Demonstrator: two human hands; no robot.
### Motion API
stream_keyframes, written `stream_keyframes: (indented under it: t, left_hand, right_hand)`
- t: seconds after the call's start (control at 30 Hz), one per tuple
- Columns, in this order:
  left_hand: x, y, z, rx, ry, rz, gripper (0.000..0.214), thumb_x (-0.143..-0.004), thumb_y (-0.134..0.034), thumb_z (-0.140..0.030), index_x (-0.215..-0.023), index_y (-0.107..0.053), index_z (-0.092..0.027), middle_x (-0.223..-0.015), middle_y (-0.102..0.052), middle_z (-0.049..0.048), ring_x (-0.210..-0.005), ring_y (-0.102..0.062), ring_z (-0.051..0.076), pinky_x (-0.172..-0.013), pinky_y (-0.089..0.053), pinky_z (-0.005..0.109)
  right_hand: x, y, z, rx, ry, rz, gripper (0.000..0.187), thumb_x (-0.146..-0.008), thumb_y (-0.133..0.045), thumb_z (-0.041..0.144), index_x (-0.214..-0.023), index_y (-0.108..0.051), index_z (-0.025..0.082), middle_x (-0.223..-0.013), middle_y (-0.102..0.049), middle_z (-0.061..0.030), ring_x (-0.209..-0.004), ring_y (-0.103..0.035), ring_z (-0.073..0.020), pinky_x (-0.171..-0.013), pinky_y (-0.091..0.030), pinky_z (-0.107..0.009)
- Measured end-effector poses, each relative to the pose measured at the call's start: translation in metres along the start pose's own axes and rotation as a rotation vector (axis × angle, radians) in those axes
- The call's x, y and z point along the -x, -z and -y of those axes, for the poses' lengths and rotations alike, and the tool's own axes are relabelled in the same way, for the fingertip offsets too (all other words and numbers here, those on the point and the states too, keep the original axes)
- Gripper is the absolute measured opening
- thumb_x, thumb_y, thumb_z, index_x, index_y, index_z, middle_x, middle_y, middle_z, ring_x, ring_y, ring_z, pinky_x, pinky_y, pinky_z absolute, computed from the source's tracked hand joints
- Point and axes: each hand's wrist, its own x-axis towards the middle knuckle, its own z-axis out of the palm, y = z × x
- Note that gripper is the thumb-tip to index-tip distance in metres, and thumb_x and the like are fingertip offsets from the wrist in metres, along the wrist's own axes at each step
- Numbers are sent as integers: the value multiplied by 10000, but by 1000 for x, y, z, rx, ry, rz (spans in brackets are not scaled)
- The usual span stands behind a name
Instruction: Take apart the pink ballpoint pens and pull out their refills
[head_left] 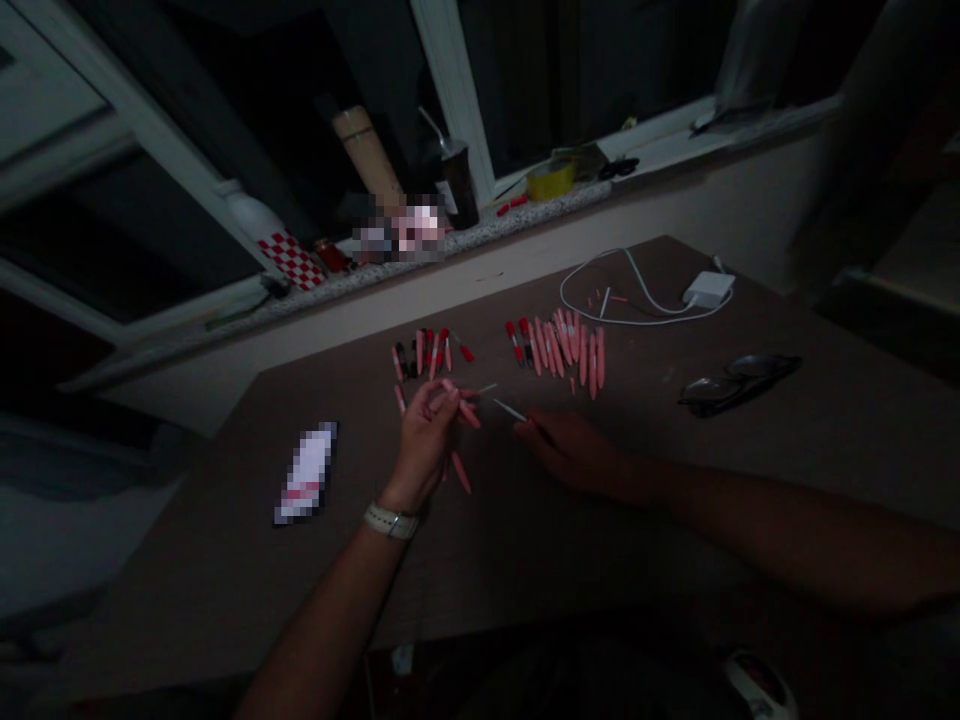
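Observation:
My left hand point(431, 425), wearing a watch point(391, 521) on the wrist, is closed around a pink pen point(470, 414). A thin pale stick point(487, 388) juts out from its fingertips towards the right. My right hand point(562, 448) pinches a slim whitish rod point(510, 410), its tip pointing at the left hand; the two tips are close but apart. On the table beneath the left hand lies another pink pen point(460, 472). Beyond the hands are a group of red, black and pink pens point(420, 352) and a row of pink pens point(559, 345).
A phone point(306, 474) lies at the left, glasses point(739, 385) at the right. Behind the pens sits a white charger point(709, 289) with its looped cable. The windowsill holds a checkered bottle point(289, 255), a cup with a straw point(459, 180) and yellow tape point(551, 181).

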Motion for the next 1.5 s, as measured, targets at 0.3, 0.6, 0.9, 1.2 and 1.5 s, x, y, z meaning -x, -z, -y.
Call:
stream_keyframes:
  t: [0.3,0.6,0.9,1.2,1.5]
  left_hand:
    - [11,6,3,125,-45,12,311,-887,-682,-410,-965,-442,-228,-996,-741,35,-814,-727,150,-760,-583,288]
    - [15,3,4,169,6,36,385,-864,-702,-453,-975,-416,-221,-987,-747,54,-809,-746,179,-743,-586,283]
    - [20,0,8,133,-4,79,359,-859,-720,-411,-991,-446,-221,-886,-753,33,-895,-746,208,-788,-603,310]
    - [9,11,-7,-13,-62,-96,323,-847,-707,-432,-914,-495,-198,-857,-725,20,-702,-705,134,-561,-499,191]
    - [0,26,21,-731,-50,-40,316,-859,-684,-332,-1111,-563,-183,-807,-690,5,-715,-644,148,-643,-445,251]
  right_hand:
    - [-1,1,3,59,0,130,312,-1027,-397,372,-844,-574,192,-676,-605,-6,-594,-581,-146,-563,-311,-259]
    - [0,-1,4,78,-11,156,305,-1023,-399,374,-844,-567,194,-667,-594,-2,-585,-569,-137,-566,-294,-251]
    - [0,1,4,66,-19,145,274,-1019,-409,366,-866,-556,193,-682,-592,-6,-602,-570,-140,-576,-289,-250]
    - [0,3,7,10,-49,104,286,-1017,-412,361,-812,-526,198,-672,-574,-1,-583,-537,-133,-578,-292,-255]
    - [-2,2,6,-11,-42,90,296,-1019,-400,373,-807,-512,200,-682,-568,-1,-588,-523,-135,-586,-300,-260]
